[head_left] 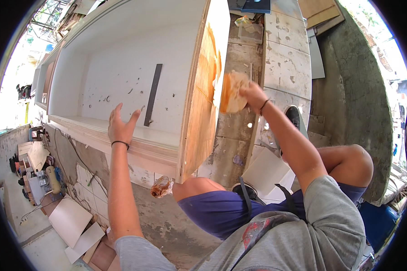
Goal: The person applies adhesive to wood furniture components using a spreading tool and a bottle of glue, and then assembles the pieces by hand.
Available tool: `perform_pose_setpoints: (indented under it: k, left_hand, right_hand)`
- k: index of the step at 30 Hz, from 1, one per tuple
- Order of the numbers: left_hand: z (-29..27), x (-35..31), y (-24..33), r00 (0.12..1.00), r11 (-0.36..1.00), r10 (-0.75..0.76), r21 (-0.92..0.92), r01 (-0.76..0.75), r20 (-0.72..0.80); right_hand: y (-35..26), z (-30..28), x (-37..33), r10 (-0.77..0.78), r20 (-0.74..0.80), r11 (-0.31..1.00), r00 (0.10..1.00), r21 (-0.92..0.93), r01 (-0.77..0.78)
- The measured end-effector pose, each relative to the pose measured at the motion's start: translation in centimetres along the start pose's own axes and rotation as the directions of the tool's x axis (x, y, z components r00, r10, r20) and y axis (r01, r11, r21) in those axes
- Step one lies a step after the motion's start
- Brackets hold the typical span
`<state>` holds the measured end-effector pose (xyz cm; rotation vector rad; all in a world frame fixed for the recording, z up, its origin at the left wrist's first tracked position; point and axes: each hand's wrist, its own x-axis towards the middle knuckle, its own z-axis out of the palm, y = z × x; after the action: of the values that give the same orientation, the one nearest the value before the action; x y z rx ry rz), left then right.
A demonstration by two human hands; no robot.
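Note:
A large cabinet box [117,49], white inside, lies in front of me. Its bare plywood side panel [196,117] faces right and carries wet-looking orange-brown smears near the top. My right hand [255,96] is closed on a pale flat piece stained orange [234,92], blurred by motion, just to the right of that panel. Whether the piece touches the panel I cannot tell. My left hand [122,127] is at the cabinet's near edge, fingers spread and holding nothing. Inside the box lies a dark narrow strip [153,95] among small dark scraps.
A clear plastic bag with brown stuff [162,186] sits by the cabinet's near corner, beside my knee. A white box-like block [264,171] stands near my feet. Board offcuts [72,221] and tools fill the lower left. A concrete wall [355,99] rises at the right.

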<state>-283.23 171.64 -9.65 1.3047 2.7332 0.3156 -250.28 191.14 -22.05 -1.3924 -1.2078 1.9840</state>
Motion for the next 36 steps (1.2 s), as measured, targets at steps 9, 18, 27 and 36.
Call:
perform_pose_setpoints:
  k: [9, 18, 27, 36]
  left_hand:
    - [0.4, 0.2, -0.2, 0.999, 0.998, -0.049, 0.034, 0.049, 0.02]
    - [-0.2, -0.2, 0.4, 0.998, 0.998, -0.057, 0.022, 0.057, 0.023]
    - [1.1, 0.2, 2.3, 0.994, 0.995, -0.093, -0.021, 0.094, 0.05]
    - [-0.6, -0.4, 0.2, 0.99, 0.99, -0.14, 0.003, 0.14, 0.006]
  right_hand:
    - [-3.1, 4.1, -3.0, -0.064, 0.098, 0.958, 0.993, 0.284, 0.034]
    - [-16.1, 3.3, -7.0, -0.244, 0.07, 0.891, 0.967, 0.409, 0.196]
    - [-6.7, -3.2, 7.5, -0.43, -0.115, 0.891, 0.896, -0.213, 0.4]
    - [-11.8, -0.2, 3.0, -0.104, -0.028, 0.988, 0.994, -0.114, 0.1]
